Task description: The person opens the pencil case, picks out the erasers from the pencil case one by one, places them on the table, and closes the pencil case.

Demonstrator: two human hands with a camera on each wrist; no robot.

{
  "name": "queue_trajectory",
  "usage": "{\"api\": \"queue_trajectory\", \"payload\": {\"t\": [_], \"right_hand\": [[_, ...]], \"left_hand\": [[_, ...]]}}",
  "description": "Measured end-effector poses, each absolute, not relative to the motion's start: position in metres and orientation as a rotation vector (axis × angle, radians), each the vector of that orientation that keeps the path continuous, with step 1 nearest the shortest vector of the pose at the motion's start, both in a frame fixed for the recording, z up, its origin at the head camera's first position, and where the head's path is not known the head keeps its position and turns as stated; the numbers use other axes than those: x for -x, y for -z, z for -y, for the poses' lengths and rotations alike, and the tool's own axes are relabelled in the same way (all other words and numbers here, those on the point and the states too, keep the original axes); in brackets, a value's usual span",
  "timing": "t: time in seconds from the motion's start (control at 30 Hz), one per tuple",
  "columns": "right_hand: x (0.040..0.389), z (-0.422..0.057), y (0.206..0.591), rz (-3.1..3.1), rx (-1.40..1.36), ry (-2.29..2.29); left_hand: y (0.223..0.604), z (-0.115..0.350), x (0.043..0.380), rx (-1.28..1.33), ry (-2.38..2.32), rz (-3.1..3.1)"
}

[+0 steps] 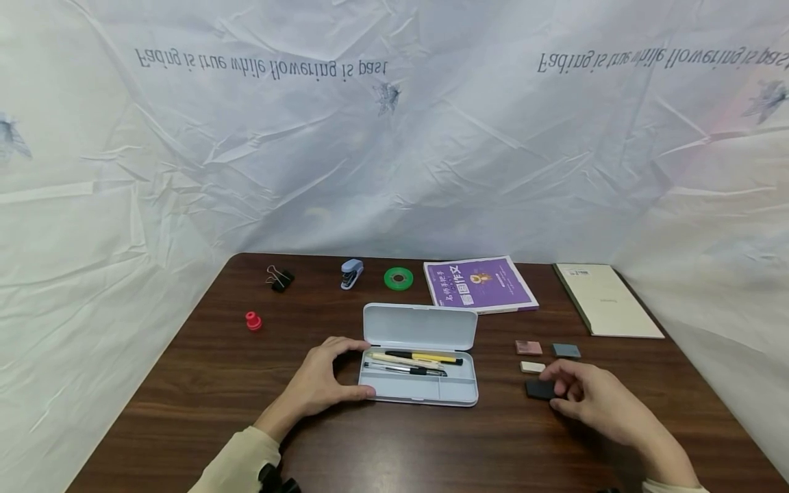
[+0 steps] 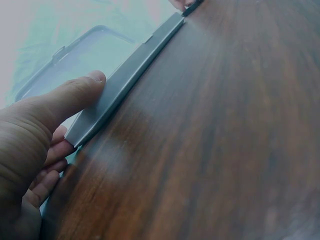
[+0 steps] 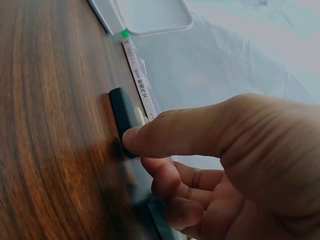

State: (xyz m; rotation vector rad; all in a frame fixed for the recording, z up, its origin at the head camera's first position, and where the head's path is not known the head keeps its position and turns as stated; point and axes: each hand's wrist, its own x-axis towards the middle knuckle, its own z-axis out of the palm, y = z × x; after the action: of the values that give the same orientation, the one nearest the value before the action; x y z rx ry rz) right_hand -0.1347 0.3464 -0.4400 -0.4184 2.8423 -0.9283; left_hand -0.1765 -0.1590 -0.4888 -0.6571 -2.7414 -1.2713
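A pale grey-blue pencil case (image 1: 401, 392) lies with its lid raised at the middle of the table. Several pens, one a yellow and black pen (image 1: 431, 357), rest in its back compartment. My left hand (image 1: 320, 380) grips the case's left end, thumb on the front wall (image 2: 112, 97) and fingers at the side and back. To the right, my right hand (image 1: 600, 400) pinches one end of a black eraser (image 1: 538, 389) that is at the tabletop; its thumb presses the near end in the right wrist view. Just behind are a white eraser (image 1: 532, 367), a pinkish block (image 1: 528, 348) and a blue-grey block (image 1: 566, 350).
Along the back stand a black binder clip (image 1: 283, 281), a blue stapler (image 1: 351, 274), a green tape roll (image 1: 398, 278), a purple book (image 1: 483, 282) and a cream notebook (image 1: 607, 300). A small red object (image 1: 253, 321) is at left. White sheeting (image 1: 394, 171) hangs behind the table.
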Motion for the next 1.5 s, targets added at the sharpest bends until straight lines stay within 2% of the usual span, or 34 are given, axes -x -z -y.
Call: {"api": "queue_trajectory", "payload": {"t": [0.33,0.73,0.87,1.13,1.5], "right_hand": [[0.135,-0.342,0.436,-2.933,0.439,1.038],[0.139,-0.316,0.433,-2.818,0.637,1.519],[0.143,-0.303,0.438,-2.706,0.731,1.660],[0.150,-0.277,0.454,-2.585,0.738,1.681],[0.170,-0.248,0.473,-2.351,0.924,1.735]], "left_hand": [[0.490,0.158,0.178,0.656,1.280,2.744],[0.492,0.157,0.179,0.665,1.275,2.734],[0.492,0.158,0.179,0.662,1.329,2.692],[0.491,0.159,0.179,0.681,1.507,2.599],[0.488,0.152,0.188,0.828,1.620,2.581]]}}
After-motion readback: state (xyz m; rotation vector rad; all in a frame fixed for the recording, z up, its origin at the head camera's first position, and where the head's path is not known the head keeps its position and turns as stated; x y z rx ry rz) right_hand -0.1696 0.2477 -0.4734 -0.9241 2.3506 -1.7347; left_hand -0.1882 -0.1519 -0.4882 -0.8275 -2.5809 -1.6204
